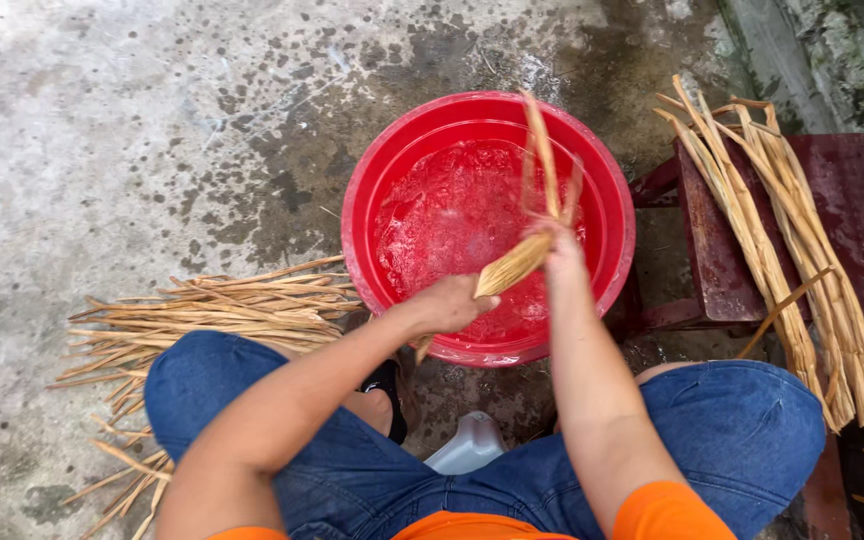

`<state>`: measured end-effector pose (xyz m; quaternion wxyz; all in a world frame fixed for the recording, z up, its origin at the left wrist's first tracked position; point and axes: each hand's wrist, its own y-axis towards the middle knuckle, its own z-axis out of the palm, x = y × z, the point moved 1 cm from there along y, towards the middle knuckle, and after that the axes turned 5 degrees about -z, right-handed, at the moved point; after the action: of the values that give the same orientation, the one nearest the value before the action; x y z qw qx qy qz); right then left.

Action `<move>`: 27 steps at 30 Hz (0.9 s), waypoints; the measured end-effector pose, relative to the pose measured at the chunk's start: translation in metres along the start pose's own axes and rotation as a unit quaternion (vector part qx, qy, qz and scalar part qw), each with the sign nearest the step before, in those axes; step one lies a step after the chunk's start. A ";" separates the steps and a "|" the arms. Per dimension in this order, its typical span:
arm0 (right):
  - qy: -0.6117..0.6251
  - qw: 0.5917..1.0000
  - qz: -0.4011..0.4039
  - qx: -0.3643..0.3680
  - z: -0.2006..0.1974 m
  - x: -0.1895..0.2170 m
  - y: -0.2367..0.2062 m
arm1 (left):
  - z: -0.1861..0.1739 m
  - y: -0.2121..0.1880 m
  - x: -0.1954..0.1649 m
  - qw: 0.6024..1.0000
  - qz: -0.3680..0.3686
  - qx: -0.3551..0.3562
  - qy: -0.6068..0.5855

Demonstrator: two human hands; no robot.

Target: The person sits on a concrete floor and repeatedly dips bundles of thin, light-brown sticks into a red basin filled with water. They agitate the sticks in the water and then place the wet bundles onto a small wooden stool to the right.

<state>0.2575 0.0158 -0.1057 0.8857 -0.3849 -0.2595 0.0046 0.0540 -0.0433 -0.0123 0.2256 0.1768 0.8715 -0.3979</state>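
A red plastic basin [372,190] with splashing water stands on the concrete floor in front of me. Over it my left hand [449,302] grips the lower end of a bundle of tan dried leaf strips [515,262]. My right hand [558,243] holds the same bundle higher up, where loose strips stick up and blur with motion. Both hands are above the near half of the basin.
A pile of dry tan strips [207,310] lies on the floor at my left. Wet strips [787,240] are draped over a dark red wooden stool [857,220] at the right. My knees in blue jeans and a white stool seat [469,445] fill the bottom.
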 end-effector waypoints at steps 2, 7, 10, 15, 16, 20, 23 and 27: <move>0.039 0.998 -0.041 -0.035 -0.007 0.023 -0.011 | -0.028 -0.033 0.007 0.999 -0.040 -0.016 -0.015; 0.009 0.997 -0.008 0.081 0.028 0.001 -0.053 | -0.092 -0.045 0.034 0.959 -0.135 -0.096 -0.232; -0.091 0.952 0.065 0.286 0.059 -0.035 -0.073 | -0.080 -0.014 0.042 0.942 -0.097 -0.115 -0.298; -0.166 0.945 0.037 0.280 0.080 -0.081 -0.072 | -0.016 0.019 0.028 0.989 -0.122 -0.088 0.019; -0.116 0.959 0.077 0.249 0.077 -0.079 -0.067 | -0.005 0.018 0.024 0.988 -0.147 -0.053 0.018; -0.060 0.992 0.091 0.058 0.042 -0.032 -0.035 | 0.006 0.002 -0.004 1.000 -0.023 -0.014 0.004; -0.067 0.997 -0.015 -0.029 0.005 0.016 -0.015 | 0.001 -0.019 -0.024 0.994 -0.020 0.066 -0.084; 0.082 0.990 -0.090 -0.071 -0.020 0.031 -0.017 | -0.025 -0.035 -0.026 0.986 -0.032 0.085 -0.140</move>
<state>0.2900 -0.0033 -0.0913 0.8712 -0.4206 -0.2198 -0.1253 0.0527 -0.0490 0.0378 0.3166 0.1104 0.7994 -0.4985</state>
